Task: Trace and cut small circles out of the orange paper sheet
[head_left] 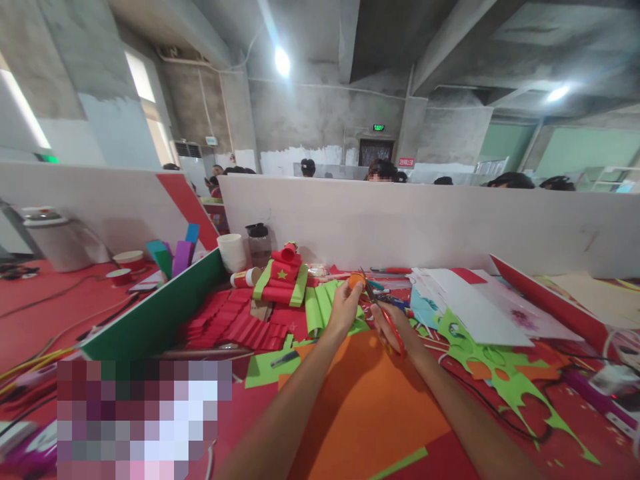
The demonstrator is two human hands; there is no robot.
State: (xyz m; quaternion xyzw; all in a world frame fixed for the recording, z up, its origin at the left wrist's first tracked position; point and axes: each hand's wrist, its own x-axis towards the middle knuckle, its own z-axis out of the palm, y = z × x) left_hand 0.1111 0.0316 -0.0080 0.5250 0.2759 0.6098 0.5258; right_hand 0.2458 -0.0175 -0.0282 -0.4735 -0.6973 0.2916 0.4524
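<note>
A lamp (282, 61) on the far ceiling (383, 30) glares white and throws a pale streak upward; a second lamp (557, 93) glows at far right. Daylight whitens the windows (139, 77) at left, while the ceiling between stays dim and grey. Soft shadow darkens part of the orange paper (385, 413). Wide-angle stretching slants the flask (57, 240) at far left. Fine detail looks soft, and coarse pixel blocks (145, 420) cover the near left.

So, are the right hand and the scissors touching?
Touching: the head view shows the right hand gripping the orange-handled scissors at their handle end.
</note>
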